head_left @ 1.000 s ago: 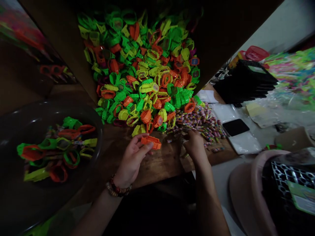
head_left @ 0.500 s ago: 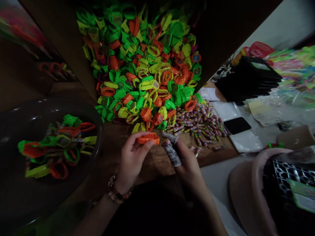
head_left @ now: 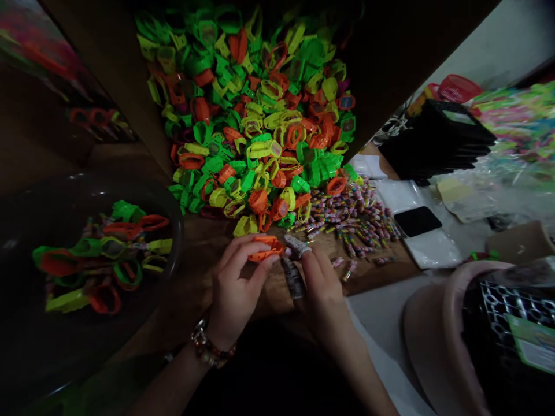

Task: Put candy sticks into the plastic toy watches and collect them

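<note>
Between the thumb and fingers of my left hand [head_left: 234, 292] is an orange plastic toy watch [head_left: 265, 247]. My right hand [head_left: 323, 286], with grey-patterned covers on thumb and index finger, is closed in a pinch at the watch's right side. The tip of a small wrapped candy [head_left: 287, 252] shows between those covered fingertips; most of it is hidden. Just beyond my hands rises a large pile of green, yellow and orange toy watches [head_left: 269, 150]. A heap of small wrapped candies [head_left: 355, 216] lies to its right on the wooden table [head_left: 273, 286].
On the left stands a dark basin [head_left: 171, 248] holding more toy watches and candies. A black phone [head_left: 417, 221] rests on clear plastic bags [head_left: 433, 251]. Stacked black trays [head_left: 437, 138] are behind it. At right is a pale pink tub [head_left: 427, 318] containing black plastic trays.
My right hand has moved left, bringing its fingertips up to the toy watch. The left hand has turned the watch slightly and shifted a little right.
</note>
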A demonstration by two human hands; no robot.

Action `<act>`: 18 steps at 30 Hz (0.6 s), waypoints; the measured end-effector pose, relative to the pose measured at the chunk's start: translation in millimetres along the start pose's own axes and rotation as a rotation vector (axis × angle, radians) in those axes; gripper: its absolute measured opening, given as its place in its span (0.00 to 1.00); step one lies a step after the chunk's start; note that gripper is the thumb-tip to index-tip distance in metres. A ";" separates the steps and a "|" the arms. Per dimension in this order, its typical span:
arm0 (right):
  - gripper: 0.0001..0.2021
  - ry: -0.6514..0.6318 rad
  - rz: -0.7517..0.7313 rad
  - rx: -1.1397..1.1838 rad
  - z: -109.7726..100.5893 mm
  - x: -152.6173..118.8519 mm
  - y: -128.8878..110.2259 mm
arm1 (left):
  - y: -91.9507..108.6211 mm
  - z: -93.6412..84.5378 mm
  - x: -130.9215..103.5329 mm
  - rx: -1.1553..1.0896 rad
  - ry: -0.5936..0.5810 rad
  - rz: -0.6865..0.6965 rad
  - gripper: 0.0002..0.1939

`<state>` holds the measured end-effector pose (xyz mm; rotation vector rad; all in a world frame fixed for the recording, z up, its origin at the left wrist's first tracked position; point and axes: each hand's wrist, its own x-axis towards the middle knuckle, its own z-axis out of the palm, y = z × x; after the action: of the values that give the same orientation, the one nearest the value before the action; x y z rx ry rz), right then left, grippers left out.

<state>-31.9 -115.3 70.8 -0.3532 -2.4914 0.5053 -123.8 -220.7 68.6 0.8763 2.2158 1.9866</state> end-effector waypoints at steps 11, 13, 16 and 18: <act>0.07 -0.232 -0.217 -0.503 16.2 4.0 -6.7 | -9.1 -12.2 -5.8 0.171 -0.078 -0.040 0.05; 0.06 -0.283 -0.275 -0.414 25.8 4.4 -9.9 | -5.4 -21.4 -4.8 0.288 -0.093 0.020 0.06; 0.06 -0.289 -0.308 -0.258 34.4 9.1 -16.3 | 6.6 -41.5 -4.1 0.379 -0.075 0.078 0.10; 0.05 -0.276 -0.279 -0.185 30.6 13.9 -16.4 | 15.6 -62.0 -4.2 0.279 -0.031 0.018 0.15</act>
<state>-63.1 -133.5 61.0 -0.0009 -2.8044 0.2211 -138.6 -278.2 92.8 0.9471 2.5158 1.6825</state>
